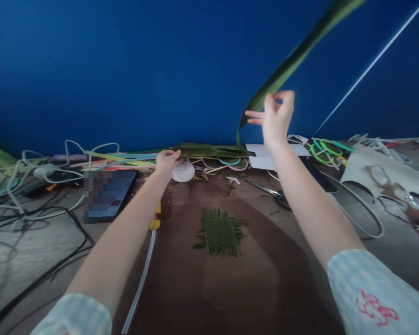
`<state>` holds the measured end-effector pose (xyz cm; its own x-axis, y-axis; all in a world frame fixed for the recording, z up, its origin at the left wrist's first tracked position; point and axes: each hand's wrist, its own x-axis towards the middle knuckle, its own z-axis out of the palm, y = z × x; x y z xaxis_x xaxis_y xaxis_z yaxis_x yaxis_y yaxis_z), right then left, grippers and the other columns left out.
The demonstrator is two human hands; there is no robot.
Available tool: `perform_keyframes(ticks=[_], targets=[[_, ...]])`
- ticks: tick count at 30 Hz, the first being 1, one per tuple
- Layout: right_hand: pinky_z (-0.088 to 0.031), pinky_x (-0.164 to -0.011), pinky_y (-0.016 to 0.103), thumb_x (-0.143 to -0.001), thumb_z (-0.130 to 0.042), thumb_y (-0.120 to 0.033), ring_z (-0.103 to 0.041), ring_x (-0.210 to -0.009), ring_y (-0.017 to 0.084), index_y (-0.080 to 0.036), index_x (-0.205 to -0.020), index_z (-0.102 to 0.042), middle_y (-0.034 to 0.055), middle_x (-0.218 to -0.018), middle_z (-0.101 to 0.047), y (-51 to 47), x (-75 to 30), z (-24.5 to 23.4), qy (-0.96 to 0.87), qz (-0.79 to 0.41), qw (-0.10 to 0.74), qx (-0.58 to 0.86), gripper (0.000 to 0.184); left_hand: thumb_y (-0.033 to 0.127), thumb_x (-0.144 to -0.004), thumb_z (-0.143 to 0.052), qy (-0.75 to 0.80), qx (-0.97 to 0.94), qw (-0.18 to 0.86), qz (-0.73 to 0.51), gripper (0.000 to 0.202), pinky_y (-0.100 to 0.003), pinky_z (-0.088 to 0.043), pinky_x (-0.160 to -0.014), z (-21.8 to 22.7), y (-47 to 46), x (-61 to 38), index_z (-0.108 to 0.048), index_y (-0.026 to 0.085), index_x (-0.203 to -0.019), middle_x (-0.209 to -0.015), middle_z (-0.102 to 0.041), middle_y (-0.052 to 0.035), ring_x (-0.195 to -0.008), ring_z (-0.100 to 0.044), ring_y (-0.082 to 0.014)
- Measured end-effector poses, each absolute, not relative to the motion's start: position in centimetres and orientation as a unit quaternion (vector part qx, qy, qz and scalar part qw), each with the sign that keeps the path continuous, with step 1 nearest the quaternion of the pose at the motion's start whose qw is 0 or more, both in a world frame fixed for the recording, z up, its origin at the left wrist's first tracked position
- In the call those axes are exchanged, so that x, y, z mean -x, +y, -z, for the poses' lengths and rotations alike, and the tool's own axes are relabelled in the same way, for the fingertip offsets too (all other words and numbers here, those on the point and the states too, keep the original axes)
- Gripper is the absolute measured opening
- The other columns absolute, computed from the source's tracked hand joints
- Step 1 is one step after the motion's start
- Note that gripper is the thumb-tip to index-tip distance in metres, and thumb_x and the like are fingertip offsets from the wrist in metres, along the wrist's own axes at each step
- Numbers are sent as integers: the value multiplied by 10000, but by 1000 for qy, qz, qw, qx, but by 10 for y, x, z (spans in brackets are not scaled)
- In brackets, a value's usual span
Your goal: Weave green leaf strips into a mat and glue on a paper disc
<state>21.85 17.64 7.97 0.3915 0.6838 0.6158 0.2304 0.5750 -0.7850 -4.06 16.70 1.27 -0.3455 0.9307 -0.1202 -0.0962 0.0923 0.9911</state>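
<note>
My right hand (278,116), raised in front of the blue wall, pinches a long green leaf (282,74) that slants up to the upper right. Two of its fingers point left across the leaf. At the back of the table, my left hand (167,162) has its thumb and fingers closed at the left end of a pile of long green leaves (212,150). A small mat woven from green leaf strips (220,232) lies flat on the brown board (195,293) between my forearms.
A tablet (117,195) lies left of my left forearm, near tangled white and black cables (70,223). Scissors (267,190) rest by my right forearm. A yellow glue gun (155,217) with a clear stick is partly hidden. White papers (261,160) and craft scraps line the wall.
</note>
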Motion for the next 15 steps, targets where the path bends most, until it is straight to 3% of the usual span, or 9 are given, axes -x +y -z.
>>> perform_keyframes(ticks=[5, 8, 10, 12, 15], targets=[[-519, -614, 296, -906, -212, -468, -661, -909, 198, -237, -936, -406, 61, -940, -515, 187, -245, -77, -590, -210, 685, 373, 304, 172, -733, -610, 597, -374, 413, -577, 194, -361, -475, -824, -12, 163, 43, -473, 167, -596, -689, -528, -45, -807, -589, -194], [-546, -680, 381, -879, -279, -497, -637, -971, 244, -223, -872, -415, 65, -917, -515, 189, -240, -63, -582, -272, 681, 352, 306, 118, -683, -593, 600, -396, 358, -596, 94, -375, -386, -942, -18, 153, 42, -516, 171, -677, -844, -552, -64, -971, -536, -226], [-550, -732, 401, -863, -318, -494, -627, -996, 257, -226, -801, -381, 54, -827, -501, 186, -225, -53, -564, -323, 680, 339, 283, 79, -674, -543, 595, -403, 312, -622, 185, -337, -342, -976, -27, 140, 36, -500, 199, -809, -995, -504, -48, -1053, -468, -197], [-544, -789, 410, -863, -316, -474, -616, -1026, 251, -231, -767, -339, 49, -786, -493, 179, -205, -47, -533, -366, 691, 323, 263, 57, -685, -482, 579, -407, 245, -663, 234, -312, -349, -943, -38, 123, 26, -434, 211, -854, -1006, -453, -41, -1006, -449, -167], [-530, -842, 407, -870, -295, -391, -606, -1051, 226, -234, -765, -303, 64, -825, -523, 165, -176, -44, -484, -430, 705, 290, 188, 83, -724, -431, 529, -460, 207, -682, 156, -295, -386, -828, -52, 91, 10, -375, 213, -790, -854, -408, -21, -831, -453, -150]])
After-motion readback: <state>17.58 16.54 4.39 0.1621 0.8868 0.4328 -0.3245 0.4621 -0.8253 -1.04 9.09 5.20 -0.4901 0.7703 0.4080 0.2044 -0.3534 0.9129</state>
